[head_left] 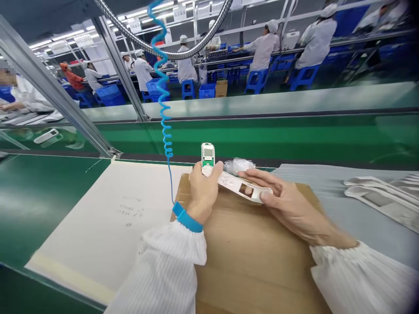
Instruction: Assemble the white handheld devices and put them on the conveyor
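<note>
My left hand (204,189) is closed around a narrow handset body (208,152) that stands nearly upright, its grey screen and green circuit board showing above the thumb. A blue wrist strap (187,218) circles that wrist. Slanting down to the right is a long white plastic cover (232,182) with a rectangular window, pinched at its right end by my right hand (281,196). The cover's left end meets the left hand; whether it touches the handset body is hidden. Beneath both hands lies a brown cardboard sheet (255,253).
Crumpled clear plastic (239,165) lies behind the cover. Several white covers (382,198) rest on grey sheeting at the right. White paper (108,209) lies left. A coiled blue cord (165,109) hangs ahead, before a green conveyor belt (262,137) carrying a white handset part (46,136).
</note>
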Motion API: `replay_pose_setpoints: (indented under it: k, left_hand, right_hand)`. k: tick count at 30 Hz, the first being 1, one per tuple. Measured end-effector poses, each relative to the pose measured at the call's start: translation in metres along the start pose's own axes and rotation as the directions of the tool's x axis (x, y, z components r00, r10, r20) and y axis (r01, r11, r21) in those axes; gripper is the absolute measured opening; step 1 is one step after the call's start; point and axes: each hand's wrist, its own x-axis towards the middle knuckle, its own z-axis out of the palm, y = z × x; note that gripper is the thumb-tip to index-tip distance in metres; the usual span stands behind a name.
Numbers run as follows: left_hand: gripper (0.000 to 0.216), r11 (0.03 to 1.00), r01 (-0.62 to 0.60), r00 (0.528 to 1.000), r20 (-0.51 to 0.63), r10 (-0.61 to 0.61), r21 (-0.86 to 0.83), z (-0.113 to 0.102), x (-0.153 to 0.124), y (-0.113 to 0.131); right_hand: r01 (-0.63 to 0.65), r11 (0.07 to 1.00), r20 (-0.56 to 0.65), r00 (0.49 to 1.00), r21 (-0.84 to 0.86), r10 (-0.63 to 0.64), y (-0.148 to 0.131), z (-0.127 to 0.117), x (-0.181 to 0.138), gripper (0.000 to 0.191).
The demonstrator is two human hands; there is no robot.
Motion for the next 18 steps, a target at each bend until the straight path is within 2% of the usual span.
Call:
replay_pose_setpoints:
  k: [4,8,12,14,16,18]
  left_hand:
    - [0.035,0.997,0.023,1.0,-0.004,-0.023,-0.075,0.004,-0.007,0.004]
    - [0.032,0.991,0.078,0.997,-0.009,-0.08,-0.112,0.008,-0.011,0.007]
    - [0.039,0.996,0.086,0.996,-0.016,-0.086,-0.02,0.006,-0.007,0.009]
    - [0.047,0.999,0.001,0.999,-0.041,0.001,0.043,0.001,-0.002,0.01]
    - [0.043,0.98,-0.146,0.987,-0.046,0.154,0.137,-0.004,0.001,0.011]
    - [0.032,0.932,-0.29,0.957,0.043,0.287,0.22,-0.006,0.001,0.012]
  right_hand:
    - [0.06,0.997,0.014,0.998,0.053,-0.061,-0.001,0.006,-0.004,0.066]
    - [0.094,0.992,-0.1,0.991,0.079,-0.086,0.001,0.014,-0.002,0.047]
    - [0.126,0.991,-0.204,0.972,0.05,-0.113,0.002,0.009,0.001,0.043]
    - [0.136,0.99,-0.227,0.966,0.03,-0.126,0.0,0.005,0.002,0.042]
    - [0.151,0.989,-0.233,0.962,0.007,-0.145,0.0,0.001,0.003,0.04]
    - [0.16,0.987,-0.233,0.96,-0.006,-0.157,0.001,-0.001,0.003,0.04]
